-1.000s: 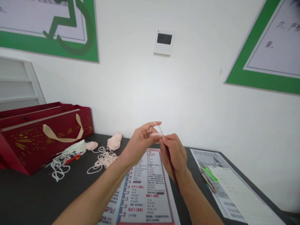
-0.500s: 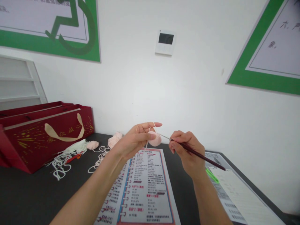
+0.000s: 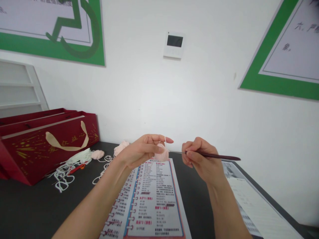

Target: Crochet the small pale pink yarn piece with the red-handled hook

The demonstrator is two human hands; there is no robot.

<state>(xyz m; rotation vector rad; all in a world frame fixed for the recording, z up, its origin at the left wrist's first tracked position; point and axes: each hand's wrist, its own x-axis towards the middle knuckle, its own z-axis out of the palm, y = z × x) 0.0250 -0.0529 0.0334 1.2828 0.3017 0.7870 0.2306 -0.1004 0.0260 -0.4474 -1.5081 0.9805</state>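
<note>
My left hand pinches a small, rounded piece of pale pink crochet between thumb and fingers. A strand of yarn runs up over its outstretched index finger. In my right hand is a crochet hook with a dark red handle, held like a pen and nearly level. The hook's thin metal shaft points left, and its tip meets the right edge of the crochet piece. Whether the tip sits inside a stitch is too small to tell. Both hands are above a printed pattern sheet.
Pale pink yarn balls and loose white yarn lie at left, with an orange-red tool among them. Behind stands a red gift bag. More papers lie at right on the black table.
The hook's handle has swung up from a downward slant to nearly level. The crochet piece has tilted and dropped slightly in my left hand. My right forearm now covers the green item.
</note>
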